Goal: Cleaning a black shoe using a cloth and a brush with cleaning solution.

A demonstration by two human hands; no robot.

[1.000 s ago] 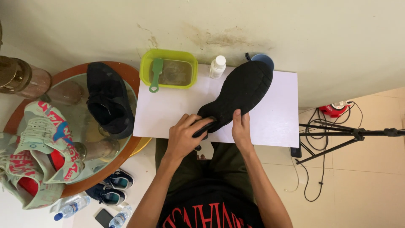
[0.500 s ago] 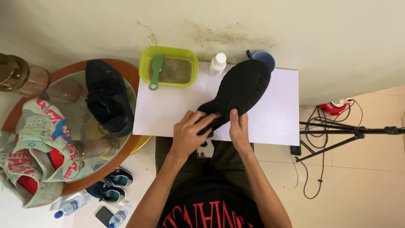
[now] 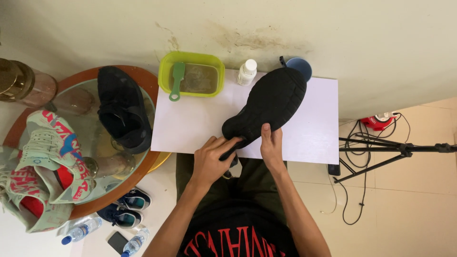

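Two hands held one black shoe point(image 3: 268, 105) sole-up over the white board point(image 3: 190, 128). My left hand point(image 3: 213, 159) curled its fingers around the heel, and my right hand point(image 3: 270, 146) clasped the same end from the other side, thumb pressed flat on the tread. I kept the shoe's long axis on a diagonal, heel toward my body and toe angled up and away to my right, toward the wall.

Beyond the shoe's heel and to its left, a lime-green tub point(image 3: 191, 73) stood at the board's far edge, holding murky brownish water, with a green brush point(image 3: 176, 81) laid across its left rim. A small white bottle point(image 3: 246, 72) stood just left of the shoe's toe, and a blue cup point(image 3: 299, 67) sat right behind the toe; I could not tell what either held.

Farther left of the shoe, a round glass-topped table point(image 3: 82, 143) with a wooden rim carried a second black shoe point(image 3: 122, 113) and pale green sneakers point(image 3: 50, 157) with red lettering. Below that table, plastic water bottles point(image 3: 81, 231), a phone and a pair of dark sneakers point(image 3: 127, 208) lay on the floor. Right of the shoe, a black tripod point(image 3: 395, 151) and loose cables point(image 3: 354, 190) spread over cream floor tiles, near a red object point(image 3: 379, 121) by the stained wall point(image 3: 257, 38).
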